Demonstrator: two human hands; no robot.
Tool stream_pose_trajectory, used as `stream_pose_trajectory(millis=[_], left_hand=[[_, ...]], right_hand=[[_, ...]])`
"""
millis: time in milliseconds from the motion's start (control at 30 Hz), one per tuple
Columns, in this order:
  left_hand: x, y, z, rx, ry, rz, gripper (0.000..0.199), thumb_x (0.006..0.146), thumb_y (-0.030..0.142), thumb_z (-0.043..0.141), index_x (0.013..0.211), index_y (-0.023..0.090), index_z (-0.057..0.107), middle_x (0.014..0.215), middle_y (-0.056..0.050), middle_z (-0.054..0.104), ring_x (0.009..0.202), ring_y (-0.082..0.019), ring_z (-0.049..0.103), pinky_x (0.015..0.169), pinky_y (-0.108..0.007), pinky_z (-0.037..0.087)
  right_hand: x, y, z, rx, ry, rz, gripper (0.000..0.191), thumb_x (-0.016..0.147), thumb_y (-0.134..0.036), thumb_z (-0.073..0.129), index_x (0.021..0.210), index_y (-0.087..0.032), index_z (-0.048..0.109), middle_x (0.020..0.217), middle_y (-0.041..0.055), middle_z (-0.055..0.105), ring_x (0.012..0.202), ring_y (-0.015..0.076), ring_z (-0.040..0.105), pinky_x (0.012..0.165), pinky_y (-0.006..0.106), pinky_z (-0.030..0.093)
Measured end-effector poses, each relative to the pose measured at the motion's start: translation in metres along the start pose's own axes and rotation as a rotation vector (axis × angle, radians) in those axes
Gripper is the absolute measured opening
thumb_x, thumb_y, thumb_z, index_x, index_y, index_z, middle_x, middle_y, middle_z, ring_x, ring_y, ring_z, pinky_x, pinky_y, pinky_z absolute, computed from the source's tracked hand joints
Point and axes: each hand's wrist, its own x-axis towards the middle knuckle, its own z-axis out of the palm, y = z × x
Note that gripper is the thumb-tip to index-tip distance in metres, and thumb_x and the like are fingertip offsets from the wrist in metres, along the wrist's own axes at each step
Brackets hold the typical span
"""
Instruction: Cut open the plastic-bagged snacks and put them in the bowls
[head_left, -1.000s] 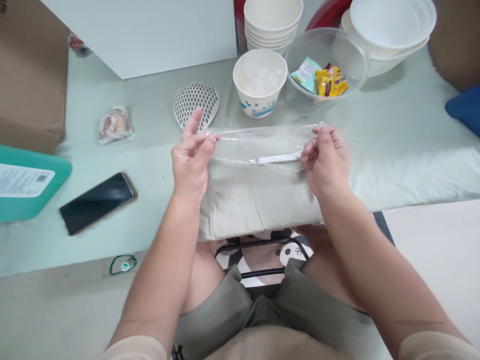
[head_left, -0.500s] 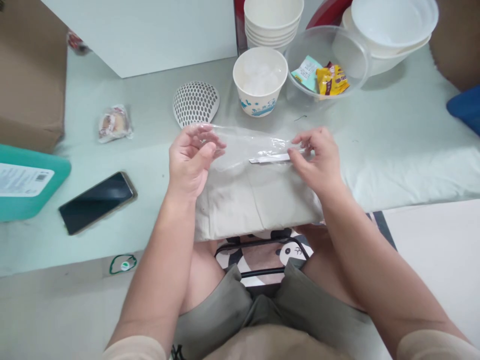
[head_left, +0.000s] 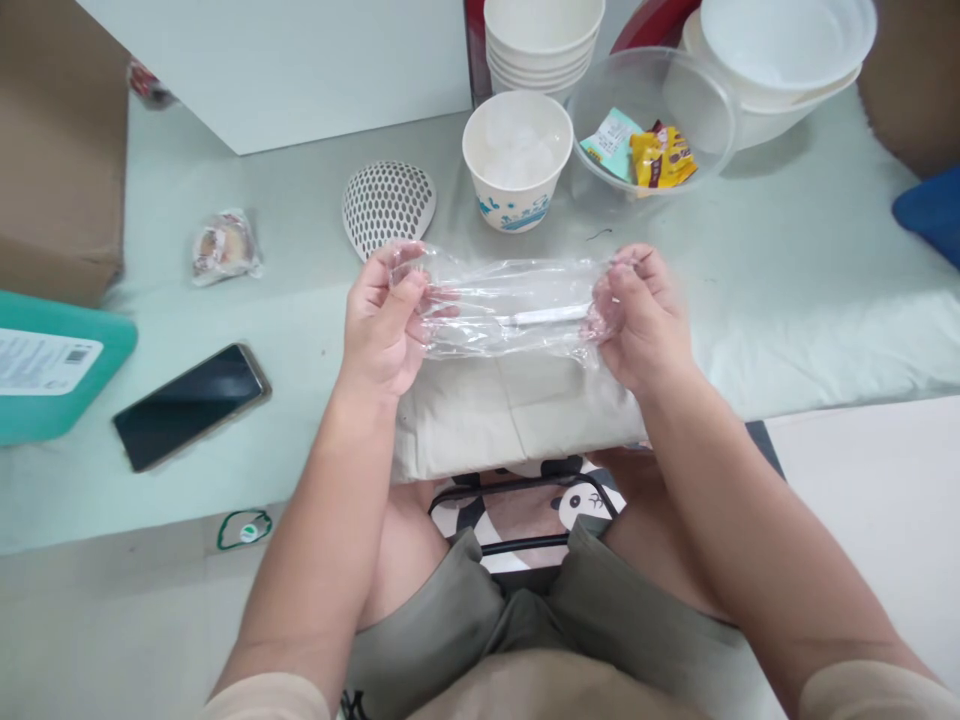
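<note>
A clear plastic bag (head_left: 517,280) is stretched level between my two hands, above the near edge of the table. My left hand (head_left: 390,320) pinches its left end between thumb and fingers. At the other end my right hand (head_left: 641,310) is closed on the bag. Behind or under the film lies a slim white tool with a metal tip (head_left: 551,315); I cannot tell whether any hand touches it. Just beyond my left hand rests a white perforated dome (head_left: 388,205). A paper cup (head_left: 517,165) with whitish, translucent contents stands past the bag.
A stack of paper cups (head_left: 544,45), a clear bowl (head_left: 652,120) with small packets, and white bowls (head_left: 787,60) stand at the back. On the left lie a wrapped snack (head_left: 226,247), a phone (head_left: 193,405) and a teal container (head_left: 60,370). A white panel (head_left: 300,70) rises behind.
The bag has been spread wider and pulled taut between my hands. My right hand has moved from beside the white tool to a closed grip on the bag's right end.
</note>
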Motion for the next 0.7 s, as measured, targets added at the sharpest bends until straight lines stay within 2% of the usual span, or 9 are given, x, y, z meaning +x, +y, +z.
stream_pose_trajectory(millis=[67, 200, 300, 400, 467, 533, 633, 700], left_hand=[[0.0011, -0.0016, -0.0012, 0.006, -0.001, 0.001, 0.025, 0.081, 0.027, 0.083, 0.1, 0.03, 0.068, 0.078, 0.006, 0.065, 0.067, -0.012, 0.071, 0.058, -0.021, 0.055], [0.002, -0.001, -0.0033, 0.003, -0.015, -0.01, 0.034, 0.081, 0.027, 0.082, 0.111, 0.033, 0.065, 0.088, 0.005, 0.069, 0.076, -0.014, 0.075, 0.059, -0.022, 0.054], [0.0006, 0.0017, -0.0021, -0.037, -0.022, -0.031, 0.041, 0.08, 0.024, 0.082, 0.114, 0.037, 0.063, 0.088, 0.006, 0.069, 0.079, -0.015, 0.076, 0.057, -0.022, 0.053], [-0.0007, 0.0035, -0.0002, -0.064, -0.023, -0.02, 0.043, 0.078, 0.022, 0.082, 0.113, 0.038, 0.063, 0.085, 0.007, 0.068, 0.08, -0.015, 0.075, 0.062, -0.023, 0.056], [-0.0001, 0.0031, 0.0001, -0.057, -0.006, -0.013, 0.041, 0.077, 0.022, 0.084, 0.11, 0.037, 0.065, 0.084, 0.007, 0.067, 0.077, -0.013, 0.072, 0.062, -0.023, 0.056], [0.0018, 0.0011, -0.0004, -0.028, 0.022, -0.001, 0.038, 0.076, 0.022, 0.085, 0.106, 0.036, 0.067, 0.08, 0.007, 0.065, 0.067, -0.011, 0.066, 0.057, -0.021, 0.052], [0.0055, -0.0036, -0.0017, 0.013, 0.07, 0.051, 0.03, 0.074, 0.026, 0.088, 0.097, 0.031, 0.069, 0.068, 0.006, 0.057, 0.051, -0.007, 0.05, 0.046, -0.019, 0.041], [0.0068, -0.0062, -0.0021, 0.029, 0.09, 0.062, 0.027, 0.073, 0.027, 0.089, 0.092, 0.029, 0.069, 0.064, 0.007, 0.052, 0.047, -0.006, 0.044, 0.042, -0.019, 0.036]], right_hand=[[-0.0019, -0.0032, 0.0032, 0.08, -0.039, 0.152, 0.052, 0.071, -0.053, 0.087, 0.101, -0.031, 0.052, 0.07, -0.0094, 0.052, 0.046, 0.0069, 0.043, 0.042, 0.023, 0.039], [-0.0072, -0.0075, 0.0059, 0.095, -0.122, 0.376, 0.065, 0.063, -0.053, 0.093, 0.109, -0.03, 0.054, 0.074, -0.0077, 0.063, 0.052, 0.0098, 0.058, 0.042, 0.021, 0.041], [-0.0095, -0.0094, 0.0066, 0.046, -0.138, 0.478, 0.063, 0.063, -0.057, 0.092, 0.107, -0.026, 0.058, 0.077, -0.0012, 0.071, 0.058, 0.0148, 0.068, 0.04, 0.02, 0.038], [-0.0098, -0.0111, 0.0069, -0.022, -0.158, 0.569, 0.054, 0.064, -0.056, 0.09, 0.095, -0.021, 0.063, 0.071, 0.0035, 0.071, 0.056, 0.015, 0.068, 0.037, 0.018, 0.03], [-0.0095, -0.0114, 0.0069, -0.035, -0.148, 0.526, 0.047, 0.063, -0.048, 0.093, 0.084, -0.019, 0.062, 0.063, 0.0001, 0.065, 0.052, 0.0111, 0.063, 0.038, 0.017, 0.031], [-0.0087, -0.0107, 0.0066, -0.024, -0.099, 0.413, 0.043, 0.061, -0.04, 0.094, 0.077, -0.02, 0.059, 0.057, -0.0046, 0.058, 0.048, 0.0071, 0.056, 0.041, 0.017, 0.035], [-0.0056, -0.0075, 0.0047, 0.003, 0.003, 0.259, 0.04, 0.064, -0.036, 0.092, 0.075, -0.021, 0.056, 0.054, -0.0086, 0.049, 0.046, 0.0042, 0.047, 0.042, 0.017, 0.035], [-0.0022, -0.0044, 0.0027, 0.027, 0.058, 0.189, 0.04, 0.066, -0.036, 0.091, 0.076, -0.022, 0.054, 0.055, -0.0097, 0.045, 0.046, 0.004, 0.044, 0.043, 0.017, 0.035]])
